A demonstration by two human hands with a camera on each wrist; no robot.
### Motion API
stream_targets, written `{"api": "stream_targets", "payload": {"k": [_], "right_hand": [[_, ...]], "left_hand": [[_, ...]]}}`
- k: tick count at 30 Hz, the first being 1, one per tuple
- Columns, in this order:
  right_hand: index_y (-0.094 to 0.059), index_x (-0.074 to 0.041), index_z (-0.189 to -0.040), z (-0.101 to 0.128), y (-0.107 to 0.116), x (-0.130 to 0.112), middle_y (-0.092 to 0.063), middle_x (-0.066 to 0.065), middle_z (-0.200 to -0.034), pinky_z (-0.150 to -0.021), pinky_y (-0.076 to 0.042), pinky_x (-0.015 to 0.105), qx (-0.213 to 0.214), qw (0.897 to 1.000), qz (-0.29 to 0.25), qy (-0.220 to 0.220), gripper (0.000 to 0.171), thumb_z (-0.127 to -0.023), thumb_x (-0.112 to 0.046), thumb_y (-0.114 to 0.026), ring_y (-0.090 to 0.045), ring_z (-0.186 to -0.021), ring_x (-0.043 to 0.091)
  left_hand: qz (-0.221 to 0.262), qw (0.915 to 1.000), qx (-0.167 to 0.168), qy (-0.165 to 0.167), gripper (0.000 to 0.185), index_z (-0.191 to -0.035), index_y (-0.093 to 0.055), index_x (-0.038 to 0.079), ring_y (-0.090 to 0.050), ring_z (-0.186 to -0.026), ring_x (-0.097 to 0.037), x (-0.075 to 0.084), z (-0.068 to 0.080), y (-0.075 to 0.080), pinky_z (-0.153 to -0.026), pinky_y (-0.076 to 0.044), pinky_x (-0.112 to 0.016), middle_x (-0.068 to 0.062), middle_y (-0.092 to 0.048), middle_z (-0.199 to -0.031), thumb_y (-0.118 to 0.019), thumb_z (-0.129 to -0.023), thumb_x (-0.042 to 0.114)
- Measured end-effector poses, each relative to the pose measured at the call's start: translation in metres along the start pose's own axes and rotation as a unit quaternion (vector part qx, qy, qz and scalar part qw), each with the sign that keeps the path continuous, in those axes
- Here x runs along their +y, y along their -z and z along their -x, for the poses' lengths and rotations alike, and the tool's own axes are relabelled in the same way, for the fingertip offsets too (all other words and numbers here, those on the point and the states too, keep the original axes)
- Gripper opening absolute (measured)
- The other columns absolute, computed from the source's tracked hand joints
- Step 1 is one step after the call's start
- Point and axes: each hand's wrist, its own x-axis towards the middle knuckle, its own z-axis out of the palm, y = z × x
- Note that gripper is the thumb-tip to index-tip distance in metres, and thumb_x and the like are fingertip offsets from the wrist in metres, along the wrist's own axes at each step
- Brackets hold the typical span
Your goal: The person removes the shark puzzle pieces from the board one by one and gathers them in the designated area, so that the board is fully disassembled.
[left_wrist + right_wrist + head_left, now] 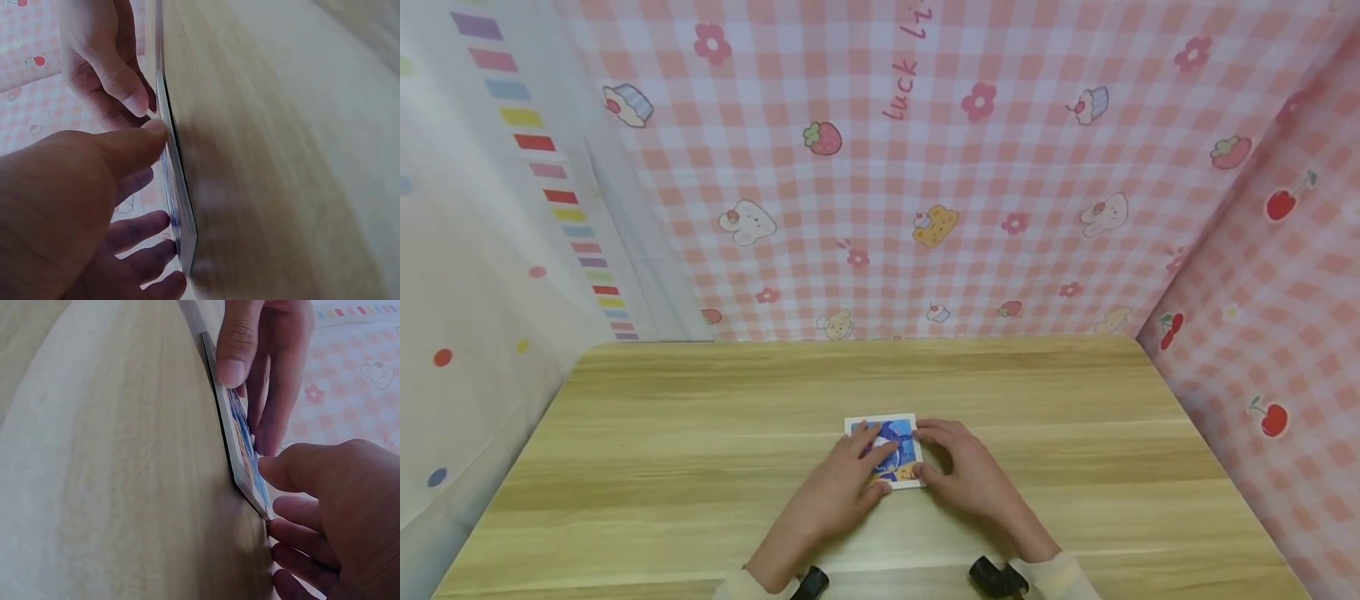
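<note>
A small flat square picture board [907, 450] with a white border and a blue, white and yellow picture lies on the wooden table. My left hand [842, 479] rests over its left part with the fingers spread across the picture and the thumb by the near edge. At the right edge, my right hand [966, 475] touches the border with thumb and fingertips, the fingers loosely bent. Both wrist views show the board [177, 187] edge-on, thin and flat against the table. In the right wrist view, the right thumb lies at the board's [242, 453] rim.
The wooden table [700, 433] extends around the hands on every side. Behind it hangs a pink checked cloth [880, 183] with cartoon prints; more cloth hangs at left and right. A black strap piece [996, 577] sits by the right cuff, another [810, 583] by the left.
</note>
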Motion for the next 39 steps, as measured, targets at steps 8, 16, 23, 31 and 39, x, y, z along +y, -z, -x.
{"api": "stream_targets", "payload": {"k": [8,16,23,31,39], "right_hand": [[-0.067,-0.012,-0.133,-0.002,-0.004,-0.001,-0.063,0.003,-0.141,-0.117,-0.044,0.051,0.013,1.0,-0.005,-0.008,0.048,-0.087,-0.019,-0.08,-0.056,-0.134,0.026],[-0.069,-0.011,-0.13,-0.012,-0.002,-0.001,-0.067,0.005,-0.135,-0.112,-0.047,0.051,0.029,1.0,0.01,-0.002,0.045,-0.087,-0.021,-0.079,-0.057,-0.126,0.026],[-0.071,-0.012,-0.124,-0.026,-0.005,0.002,-0.067,0.003,-0.132,-0.108,-0.049,0.048,0.039,0.999,0.0,-0.006,0.035,-0.09,-0.019,-0.078,-0.057,-0.123,0.026],[-0.076,-0.014,-0.111,-0.036,-0.007,0.004,-0.069,-0.001,-0.12,-0.103,-0.051,0.047,0.049,0.999,-0.004,-0.009,0.021,-0.09,-0.016,-0.078,-0.061,-0.116,0.025],[-0.077,-0.013,-0.107,-0.038,-0.008,0.004,-0.07,0.0,-0.116,-0.1,-0.052,0.045,0.057,0.998,0.003,0.003,0.018,-0.089,-0.015,-0.078,-0.062,-0.112,0.025]], "left_hand": [[-0.054,0.998,-0.031,-0.01,0.052,-0.155,-0.047,0.019,-0.022,-0.158,-0.035,0.0,0.003,-0.002,-0.129,-0.022,-0.052,-0.014,-0.029,-0.168,-0.055,-0.105,0.033],[-0.044,0.9988,-0.018,-0.013,0.05,-0.153,-0.05,0.021,-0.025,-0.157,-0.034,-0.001,0.002,-0.001,-0.129,-0.024,-0.05,-0.013,-0.032,-0.167,-0.057,-0.104,0.034],[-0.025,0.9995,-0.007,-0.017,0.049,-0.151,-0.052,0.021,-0.028,-0.156,-0.034,-0.002,0.002,-0.001,-0.128,-0.028,-0.051,-0.012,-0.035,-0.166,-0.06,-0.103,0.031],[-0.015,0.9997,-0.009,-0.016,0.049,-0.15,-0.053,0.022,-0.028,-0.156,-0.033,-0.002,0.001,0.0,-0.128,-0.029,-0.05,-0.011,-0.035,-0.166,-0.06,-0.103,0.032],[-0.017,0.9997,-0.009,-0.016,0.049,-0.15,-0.053,0.022,-0.028,-0.156,-0.034,-0.004,0.001,0.001,-0.127,-0.03,-0.05,-0.012,-0.036,-0.165,-0.06,-0.103,0.032]]}}
